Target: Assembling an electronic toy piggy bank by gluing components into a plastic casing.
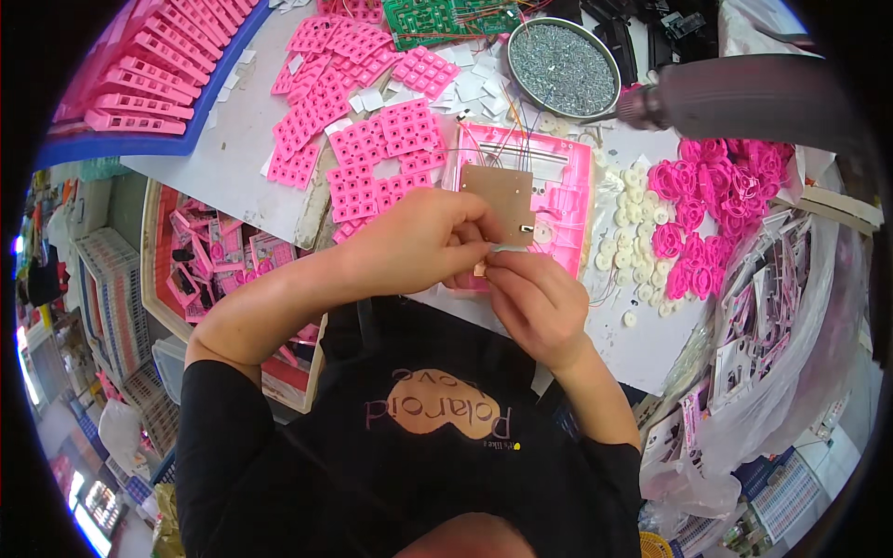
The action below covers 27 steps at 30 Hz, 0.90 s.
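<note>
Near the front of an open pink plastic housing, my two hands meet fingertip to fingertip. A brown circuit board lies over the housing, with thin wires running off its far side. My left hand is closed in a pinch at the board's near edge; what its fingertips hold is hidden. My right hand is closed too, its thumb and fingers pinching at a small pale strip between the hands. The strip's exact kind is too small to tell.
Pink keypad pieces lie left of the housing. Behind it stands a round tin of screws, near green circuit boards. An electric screwdriver hangs at right above white discs and pink rings. A bin of pink parts sits left.
</note>
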Motion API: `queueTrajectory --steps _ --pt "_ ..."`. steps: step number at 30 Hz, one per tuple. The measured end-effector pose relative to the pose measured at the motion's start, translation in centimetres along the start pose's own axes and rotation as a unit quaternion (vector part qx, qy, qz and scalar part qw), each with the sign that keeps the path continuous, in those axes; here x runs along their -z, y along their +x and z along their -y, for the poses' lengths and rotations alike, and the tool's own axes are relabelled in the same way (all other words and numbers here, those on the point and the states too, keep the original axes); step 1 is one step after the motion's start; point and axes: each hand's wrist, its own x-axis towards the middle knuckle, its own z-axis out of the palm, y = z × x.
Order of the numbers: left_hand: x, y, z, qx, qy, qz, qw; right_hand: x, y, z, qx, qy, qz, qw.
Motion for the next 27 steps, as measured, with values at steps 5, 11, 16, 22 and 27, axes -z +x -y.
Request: queueTrajectory --steps 5,11,16,22,27 --pt "-0.8 -0.3 1.2 -0.199 0.239 -0.112 0.944 0.0 0.4 -0.2 0.02 -0.107 0.02 0.994" --pt "-1.1 0.1 3.4 -0.327 0.332 -0.17 0.868 -0.4 1.0 -0.5 0.031 -0.107 0.056 0.992" --pt "-1.2 0.1 3.6 -0.325 0.352 -0.16 0.863 -0.3 1.3 -0.3 0.01 -0.116 0.095 0.989" --pt "-0.2 0.5 2.8 -0.199 0.234 -0.208 0.929 1.6 1.5 1.3 -0.059 -0.113 0.198 0.972" --pt "1.8 -0.8 2.1 -0.318 0.34 -0.375 0.802 1.3 0.9 0.6 -0.053 -0.081 0.179 0.979"
